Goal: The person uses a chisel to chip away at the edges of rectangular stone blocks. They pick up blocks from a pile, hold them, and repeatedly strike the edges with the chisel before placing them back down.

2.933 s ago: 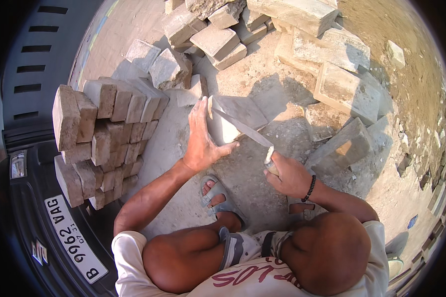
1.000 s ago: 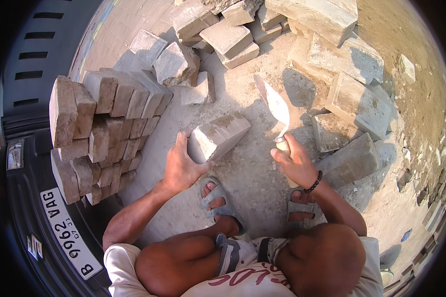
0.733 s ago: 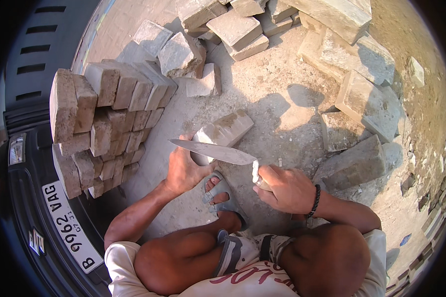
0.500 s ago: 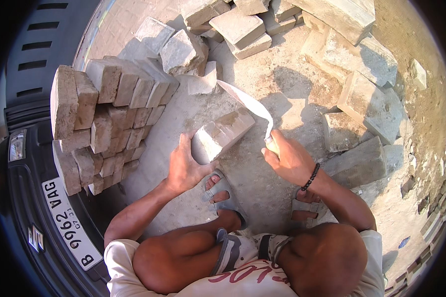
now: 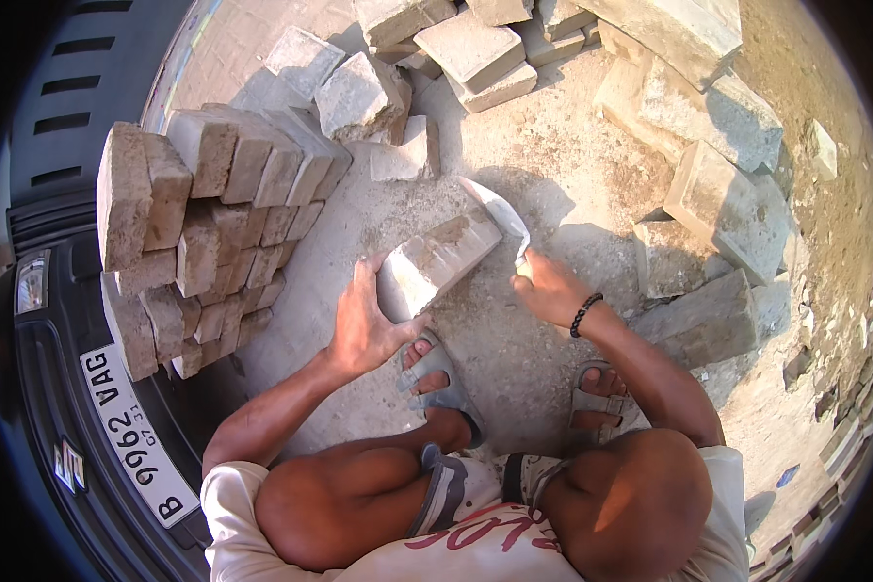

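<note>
A grey concrete paving block (image 5: 444, 260) is tilted on the ground in front of me, its pale end toward my left hand. My left hand (image 5: 364, 322) is closed around that near end, thumb and fingers spread over its sides. In my right hand (image 5: 555, 291) I grip the handle of a trowel (image 5: 501, 210) with a pale, pointed blade. The blade lies along the far right end of the block; whether it touches is hard to tell. Most of the handle is hidden by my fingers.
A stacked wall of paving blocks (image 5: 204, 155) stands at my left, beside a dark vehicle (image 5: 53, 388). Loose blocks (image 5: 470, 48) are heaped at the far side, and more blocks (image 5: 718, 209) lie at the right. My sandalled feet (image 5: 441, 388) are close to the held block.
My right hand has moved a little left and away from me, and the trowel blade has swung nearer to the block's far end. My left hand keeps its hold on the block.
</note>
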Action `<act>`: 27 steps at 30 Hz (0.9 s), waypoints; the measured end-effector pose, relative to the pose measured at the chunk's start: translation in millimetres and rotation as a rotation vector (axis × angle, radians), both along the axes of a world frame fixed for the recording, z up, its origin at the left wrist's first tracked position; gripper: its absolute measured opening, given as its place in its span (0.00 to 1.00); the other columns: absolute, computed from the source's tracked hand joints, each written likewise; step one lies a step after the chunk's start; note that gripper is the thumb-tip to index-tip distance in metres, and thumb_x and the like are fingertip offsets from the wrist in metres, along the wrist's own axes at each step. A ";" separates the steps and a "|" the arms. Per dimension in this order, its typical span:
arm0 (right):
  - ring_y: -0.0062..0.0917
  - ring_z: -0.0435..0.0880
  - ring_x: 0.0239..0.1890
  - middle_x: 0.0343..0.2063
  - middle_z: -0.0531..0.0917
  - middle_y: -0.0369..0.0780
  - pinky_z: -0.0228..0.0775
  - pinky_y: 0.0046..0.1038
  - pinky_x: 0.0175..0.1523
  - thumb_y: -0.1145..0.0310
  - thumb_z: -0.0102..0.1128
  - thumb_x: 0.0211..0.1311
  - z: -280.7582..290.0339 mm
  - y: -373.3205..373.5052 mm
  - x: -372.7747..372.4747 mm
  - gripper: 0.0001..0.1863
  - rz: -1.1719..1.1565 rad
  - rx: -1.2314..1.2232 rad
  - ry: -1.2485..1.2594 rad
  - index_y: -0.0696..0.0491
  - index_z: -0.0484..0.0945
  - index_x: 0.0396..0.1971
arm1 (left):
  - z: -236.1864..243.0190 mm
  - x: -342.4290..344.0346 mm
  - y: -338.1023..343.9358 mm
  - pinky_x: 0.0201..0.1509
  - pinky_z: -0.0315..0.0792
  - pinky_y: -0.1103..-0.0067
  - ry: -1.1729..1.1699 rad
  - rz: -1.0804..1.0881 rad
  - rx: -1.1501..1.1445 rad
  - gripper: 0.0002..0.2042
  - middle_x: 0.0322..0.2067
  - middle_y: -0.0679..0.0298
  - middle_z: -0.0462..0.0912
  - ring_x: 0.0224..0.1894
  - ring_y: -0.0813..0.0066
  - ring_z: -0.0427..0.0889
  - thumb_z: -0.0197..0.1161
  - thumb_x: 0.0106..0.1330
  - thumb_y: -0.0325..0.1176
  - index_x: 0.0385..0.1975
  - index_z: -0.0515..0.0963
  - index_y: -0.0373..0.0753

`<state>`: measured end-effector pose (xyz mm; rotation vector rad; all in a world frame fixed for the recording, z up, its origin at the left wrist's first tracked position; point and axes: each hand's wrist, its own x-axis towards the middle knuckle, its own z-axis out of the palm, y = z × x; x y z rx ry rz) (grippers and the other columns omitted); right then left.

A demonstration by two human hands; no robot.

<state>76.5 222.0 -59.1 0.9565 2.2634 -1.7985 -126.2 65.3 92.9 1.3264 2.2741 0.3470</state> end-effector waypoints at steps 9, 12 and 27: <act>0.56 0.81 0.41 0.36 0.82 0.58 0.71 0.51 0.45 0.61 0.52 0.66 31.5 -3.8 -14.6 0.20 -0.022 -0.014 0.056 0.62 0.69 0.48 | -5.1 -3.4 -14.2 0.53 0.75 0.64 -0.075 0.080 -0.016 0.43 0.47 0.47 0.74 0.49 0.53 0.80 0.79 0.45 0.37 0.59 0.60 0.31; 0.57 0.80 0.38 0.32 0.81 0.59 0.69 0.50 0.43 0.58 0.54 0.64 29.4 8.0 -17.7 0.22 0.059 0.057 -0.065 0.63 0.71 0.47 | -8.6 -5.6 -21.2 0.52 0.75 0.64 -0.066 0.075 -0.001 0.44 0.48 0.46 0.73 0.49 0.52 0.80 0.79 0.45 0.38 0.60 0.59 0.31; 0.56 0.81 0.37 0.32 0.83 0.56 0.72 0.51 0.43 0.59 0.55 0.65 37.1 -1.1 -22.6 0.18 0.097 0.093 -0.094 0.60 0.71 0.44 | -11.8 -7.5 -26.7 0.53 0.76 0.67 -0.016 -0.009 0.048 0.46 0.47 0.49 0.75 0.50 0.56 0.80 0.82 0.42 0.35 0.61 0.60 0.33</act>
